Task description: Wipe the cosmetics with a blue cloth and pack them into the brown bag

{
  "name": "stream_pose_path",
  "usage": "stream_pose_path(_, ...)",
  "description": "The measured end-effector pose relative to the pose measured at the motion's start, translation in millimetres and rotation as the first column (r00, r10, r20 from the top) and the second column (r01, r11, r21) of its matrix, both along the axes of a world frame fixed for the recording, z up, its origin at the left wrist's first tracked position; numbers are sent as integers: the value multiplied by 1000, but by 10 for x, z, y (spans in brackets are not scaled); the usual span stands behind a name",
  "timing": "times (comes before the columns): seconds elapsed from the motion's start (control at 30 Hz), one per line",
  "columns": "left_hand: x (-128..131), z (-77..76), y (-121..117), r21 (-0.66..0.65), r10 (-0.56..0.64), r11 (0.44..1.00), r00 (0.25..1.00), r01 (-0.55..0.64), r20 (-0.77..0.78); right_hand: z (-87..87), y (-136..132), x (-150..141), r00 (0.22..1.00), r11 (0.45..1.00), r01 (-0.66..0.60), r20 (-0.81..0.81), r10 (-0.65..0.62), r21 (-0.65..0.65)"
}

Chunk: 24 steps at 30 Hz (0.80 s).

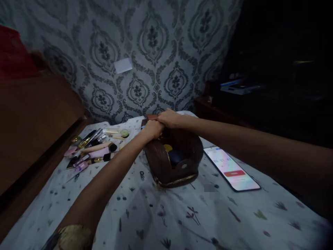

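A brown leather bag (158, 163) stands unzipped on the patterned sheet, its mouth facing me. Inside it I see something yellow (168, 148) and something dark blue (176, 157). My left hand (154, 129) is closed on the bag's far left edge. Just beside it, my right hand (169, 118) is closed on the far top part of the bag, near a lighter brown flap (151, 117). The fingertips of both hands are partly hidden, and the two hands nearly touch.
Makeup brushes, tubes and other cosmetics (97, 151) lie in a loose pile on the left of the white printed sheet (145, 215). A phone (232, 170) showing a running timer lies to the right. A wooden board (39, 125) borders the left side; a patterned wall (153, 45) rises behind.
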<state>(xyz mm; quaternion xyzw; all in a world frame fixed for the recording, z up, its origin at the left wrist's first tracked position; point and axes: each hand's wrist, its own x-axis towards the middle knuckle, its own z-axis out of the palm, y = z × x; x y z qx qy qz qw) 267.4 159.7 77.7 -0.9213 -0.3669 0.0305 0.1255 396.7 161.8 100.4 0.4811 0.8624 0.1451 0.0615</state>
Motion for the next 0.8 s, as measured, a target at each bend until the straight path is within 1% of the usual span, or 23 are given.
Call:
stream_pose_path(0.13,-124,102,-173,50,38,998,986,-46,160,63,-29,9,1000,1000,21,0,-21,8)
stream_pose_path(0.2,-242,123,-245,92,36,994,965,-61,258,83,-32,26,1000,1000,24,-18,-24,3)
stream_pose_path(0.27,-418,108,-257,126,57,986,940,-106,337,84,-21,47,999,1000,2,-37,-2,-6)
stream_pose_path(0.33,-671,62,-188,136,128,972,914,-193,384,73,-5,65,998,1000,-14,-53,14,-12)
stream_pose_path(0.37,-829,31,-124,129,183,959,901,-251,394,70,-5,70,998,1000,-8,-61,6,-20)
stream_pose_path(0.47,-1391,-62,145,98,350,907,860,-411,371,101,-101,75,990,1000,8,-139,-10,-15)
stream_pose_path(0.53,-1774,-116,349,84,464,853,822,-515,331,150,-293,63,966,1000,-3,-258,11,30)
stream_pose_path(0.6,-2095,-169,548,77,549,806,790,-587,274,176,-597,17,897,996,20,-441,20,85)
stream_pose_path(0.63,-2221,-198,644,78,579,788,778,-611,243,159,-781,-28,850,992,45,-527,25,120)
stream_pose_path(0.67,-2322,-229,736,82,591,783,778,-617,214,113,-975,-91,804,986,69,-593,34,151)
stream_pose_path(0.7,-2398,-263,826,83,589,789,787,-609,182,33,-1171,-172,764,984,65,-642,58,167)
stream_pose_path(0.73,-2453,-298,913,82,577,802,803,-592,150,-81,-1357,-268,737,990,8,-670,91,143)
stream_pose_path(0.77,-2488,-334,997,75,560,819,820,-570,116,-225,-1525,-375,706,988,-106,-692,153,111)
stream_pose_path(0.8,-2509,-369,1078,64,544,833,835,-549,81,-392,-1668,-489,665,970,-238,-719,203,54)
